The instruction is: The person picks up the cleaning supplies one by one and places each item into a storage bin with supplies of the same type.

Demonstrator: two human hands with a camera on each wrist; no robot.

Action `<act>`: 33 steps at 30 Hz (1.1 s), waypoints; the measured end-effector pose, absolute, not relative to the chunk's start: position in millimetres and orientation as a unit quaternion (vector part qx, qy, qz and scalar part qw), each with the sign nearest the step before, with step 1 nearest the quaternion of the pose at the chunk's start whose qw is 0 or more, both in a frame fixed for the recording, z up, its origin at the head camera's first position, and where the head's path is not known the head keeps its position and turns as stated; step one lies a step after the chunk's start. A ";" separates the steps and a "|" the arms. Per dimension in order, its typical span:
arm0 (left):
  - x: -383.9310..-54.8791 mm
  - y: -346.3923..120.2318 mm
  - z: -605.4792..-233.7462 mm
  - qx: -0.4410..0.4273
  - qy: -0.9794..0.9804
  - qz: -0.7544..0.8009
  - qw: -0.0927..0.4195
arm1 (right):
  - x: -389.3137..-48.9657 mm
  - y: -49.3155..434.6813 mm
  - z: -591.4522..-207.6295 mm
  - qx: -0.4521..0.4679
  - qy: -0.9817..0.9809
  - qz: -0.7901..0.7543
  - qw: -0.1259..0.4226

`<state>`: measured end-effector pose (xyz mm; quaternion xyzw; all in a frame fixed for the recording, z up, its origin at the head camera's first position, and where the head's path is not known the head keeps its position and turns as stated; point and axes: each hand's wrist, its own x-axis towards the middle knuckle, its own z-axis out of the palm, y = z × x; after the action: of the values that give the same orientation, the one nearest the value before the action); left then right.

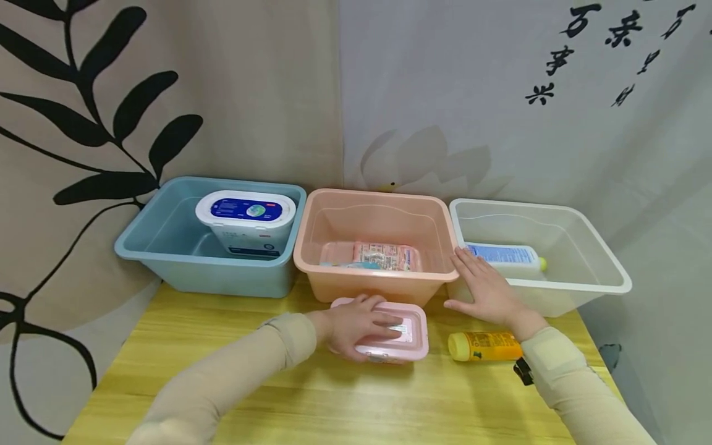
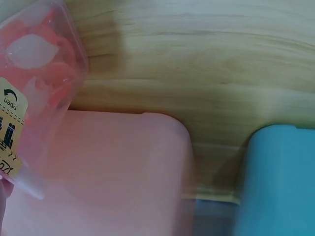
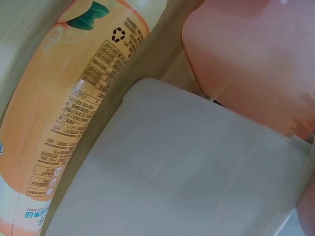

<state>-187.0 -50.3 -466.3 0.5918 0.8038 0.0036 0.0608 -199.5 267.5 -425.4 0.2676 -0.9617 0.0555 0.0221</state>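
Note:
My left hand (image 1: pixel 361 327) rests on a small pink lidded box (image 1: pixel 414 321), its fingers spread across the lid. The left wrist view shows the box's see-through side with red contents (image 2: pixel 56 54) and a printed paper label (image 2: pixel 10 130). With straight fingers, my right hand (image 1: pixel 489 287) touches the rims where the peach bin (image 1: pixel 378 284) and the white bin (image 1: pixel 589 287) meet. Below that hand lies an orange bottle (image 1: pixel 489 346) with a yellow cap, partly covered by the right wrist. Fruit pictures and small print show on this bottle in the right wrist view.
A blue bin (image 1: pixel 211 275) at the left holds a white lidded tub (image 1: pixel 250 222). Inside the peach bin lies a pink packet (image 1: pixel 386 254); a white bottle (image 1: pixel 506 256) lies in the white bin. Curtains (image 1: pixel 267 93) hang behind the wooden table (image 1: pixel 311 402).

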 end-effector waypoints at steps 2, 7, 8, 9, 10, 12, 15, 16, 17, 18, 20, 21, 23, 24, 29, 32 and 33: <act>-187.0 -53.4 -466.1 0.597 0.800 0.004 0.059 | -199.3 267.2 -426.0 0.269 -0.961 0.056 0.023; -187.2 -62.0 -461.7 0.606 0.795 0.001 0.044 | -199.1 268.2 -427.1 0.274 -0.959 0.055 0.040; -187.0 -63.8 -460.0 0.607 0.794 0.001 0.044 | -199.3 268.6 -427.3 0.274 -0.959 0.055 0.042; -186.6 -65.4 -457.8 0.608 0.792 0.001 0.042 | -199.5 268.8 -427.5 0.276 -0.959 0.054 0.044; -186.1 -67.1 -455.2 0.611 0.791 0.002 0.042 | -199.6 268.9 -427.6 0.276 -0.959 0.053 0.045; -184.8 -70.3 -449.2 0.615 0.787 0.002 0.043 | -199.9 268.9 -427.6 0.277 -0.958 0.054 0.045; -182.5 -74.8 -439.1 0.623 0.781 0.001 0.049 | -200.6 268.4 -427.6 0.278 -0.958 0.050 0.044; -181.7 -76.3 -435.9 0.628 0.777 -0.002 0.049 | -200.8 268.3 -427.8 0.278 -0.958 0.050 0.043; -180.9 -77.8 -432.8 0.632 0.774 -0.004 0.047 | -200.8 268.1 -427.6 0.278 -0.959 0.050 0.041; -180.1 -79.4 -429.8 0.636 0.770 -0.007 0.046 | -201.0 268.0 -427.6 0.277 -0.959 0.050 0.039; -179.1 -82.8 -424.4 0.645 0.763 -0.013 0.039 | -201.1 267.7 -427.2 0.276 -0.959 0.050 0.034; -178.6 -84.6 -422.1 0.649 0.760 -0.016 0.036 | -201.2 267.5 -427.0 0.276 -0.959 0.050 0.033; -177.9 -88.8 -417.9 0.651 0.758 -0.022 0.031 | -201.2 267.1 -426.4 0.276 -0.960 0.049 0.030; -177.6 -91.0 -416.2 0.651 0.758 -0.024 0.031 | -201.3 267.0 -426.1 0.276 -0.960 0.048 0.028; -176.4 -102.5 -409.9 0.644 0.764 -0.030 0.036 | -201.4 267.1 -425.2 0.275 -0.960 0.047 0.024; -175.1 -108.7 -406.9 0.638 0.768 -0.030 0.034 | -201.3 267.5 -425.2 0.274 -0.960 0.045 0.023; -174.5 -110.6 -405.7 0.637 0.770 -0.031 0.033 | -201.1 267.7 -425.2 0.273 -0.960 0.047 0.023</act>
<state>-174.5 -110.6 -405.7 0.6370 0.7695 -0.0308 0.0333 -201.1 267.7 -425.2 0.2735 -0.9605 0.0466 0.0228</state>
